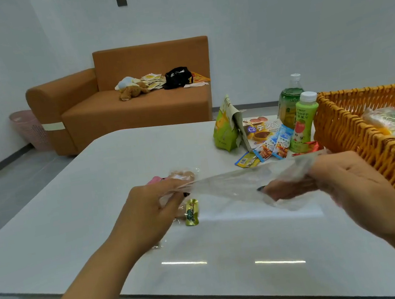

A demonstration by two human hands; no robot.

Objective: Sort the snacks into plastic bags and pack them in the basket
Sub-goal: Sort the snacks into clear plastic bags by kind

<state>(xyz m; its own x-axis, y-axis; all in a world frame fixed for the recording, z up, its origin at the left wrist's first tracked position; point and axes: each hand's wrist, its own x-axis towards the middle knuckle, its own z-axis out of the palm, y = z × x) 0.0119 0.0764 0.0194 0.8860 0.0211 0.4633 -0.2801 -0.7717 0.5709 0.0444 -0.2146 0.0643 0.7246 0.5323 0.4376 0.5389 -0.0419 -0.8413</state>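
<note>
Both grips (148,207) (344,178) pinch plastic bag (235,184); gold snack (192,213) beneath, basket (359,140) right.

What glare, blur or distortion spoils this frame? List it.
Head view: two streaks of ceiling-light glare on the table; wide-angle bending at the edges; motion blur on the clear plastic bag stretched between the left hand and right hand; basket sharp.
</note>
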